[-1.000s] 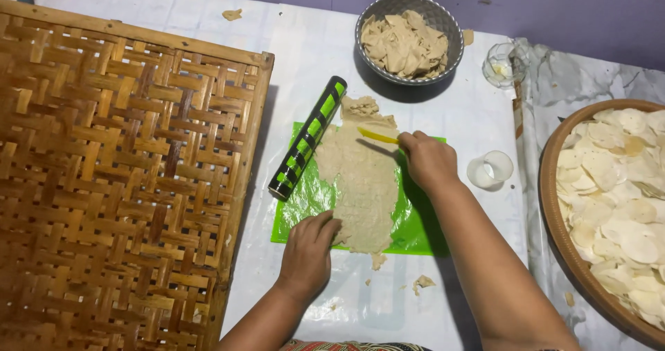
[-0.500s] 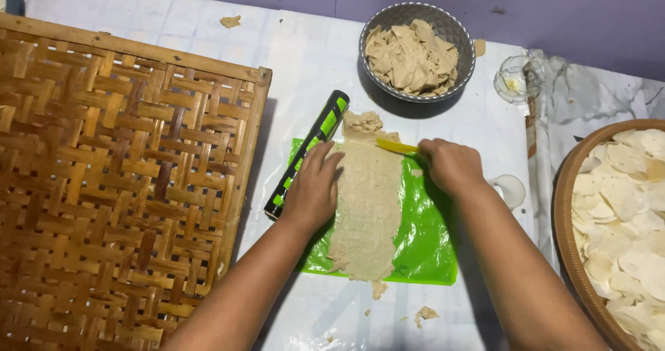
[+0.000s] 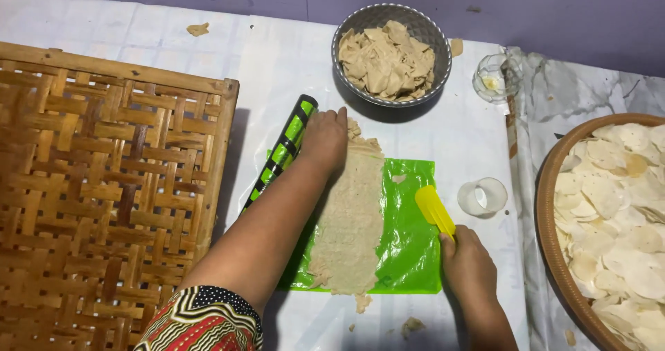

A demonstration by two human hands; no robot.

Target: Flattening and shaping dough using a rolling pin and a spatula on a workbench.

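**Ana:** Green plastic sheet (image 3: 409,240) is lying flat in the middle of the white-covered surface (image 3: 277,60), and a long pale strip of rolled dough (image 3: 353,219) is stretching along it from top to bottom.

**Ben:** The left hand (image 3: 324,137) is pressing down flat, fingers released and together, on the far end of that dough strip. It is gripping nothing, and it is sitting just beside the green-and-black striped rolling pin (image 3: 280,153), which is lying along the sheet's left edge.

**Ana:** The right hand (image 3: 470,268) is clenching around the handle of a yellow plastic scraper (image 3: 434,211). The blade is pointing up and away over the green sheet, right of the dough and apart from it.

**Ben:** Beside the blade a small clear glass cup (image 3: 483,197) is standing on the surface. At the top, a grey metal bowl (image 3: 346,36) is holding torn dough scraps.

**Ana:** Far right, a round brown tray (image 3: 547,219) is carrying pale round wafers, and a large woven bamboo tray (image 3: 111,185) is filling the left side.
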